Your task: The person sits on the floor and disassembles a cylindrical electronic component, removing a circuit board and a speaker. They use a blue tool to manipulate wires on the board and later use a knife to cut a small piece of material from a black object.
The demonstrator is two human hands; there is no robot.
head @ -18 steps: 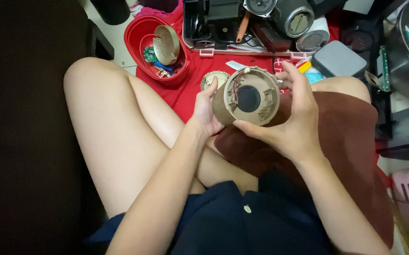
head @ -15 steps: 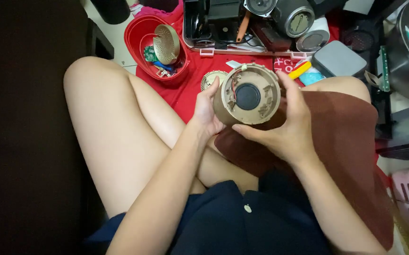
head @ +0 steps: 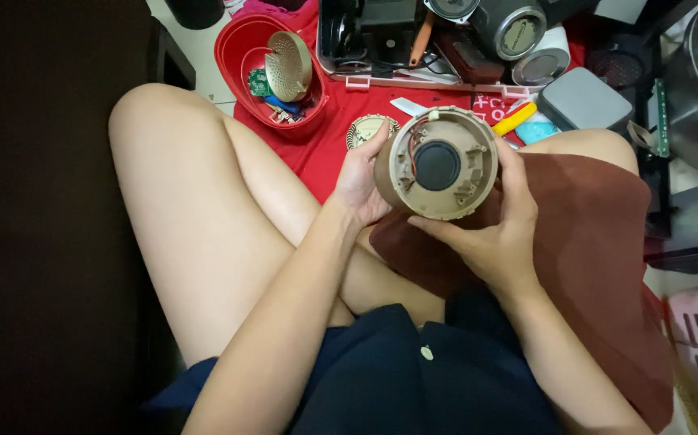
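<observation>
Beige plastic, round and drum-shaped, the opened speaker housing (head: 437, 165) sits between both our hands above our lap, its open face turned up toward us so that the dark round speaker cone (head: 437, 164) shows in the middle, with thin red wires running along the upper left of the inner rim. Our left hand (head: 359, 181) closes on the housing's left wall, the thumb up against the rim. Our right hand (head: 500, 234) cups it from below and from the right, fingers wrapped up the far side, so both grips are closed on the same housing.

Under our right forearm a dark brown cloth (head: 598, 242) drapes over the right knee. Beyond the housing lies a red cloth (head: 325, 153) on the floor, and on it, just beside our left fingertips, a small round beige perforated disc (head: 367, 129). Farther left stands a red plastic tub (head: 240, 48) holding a round beige mesh grille (head: 288, 64) propped on edge above a small green circuit board (head: 257, 81). A yellow-handled tool (head: 515, 119) lies near a grey rounded box (head: 582, 98).
</observation>
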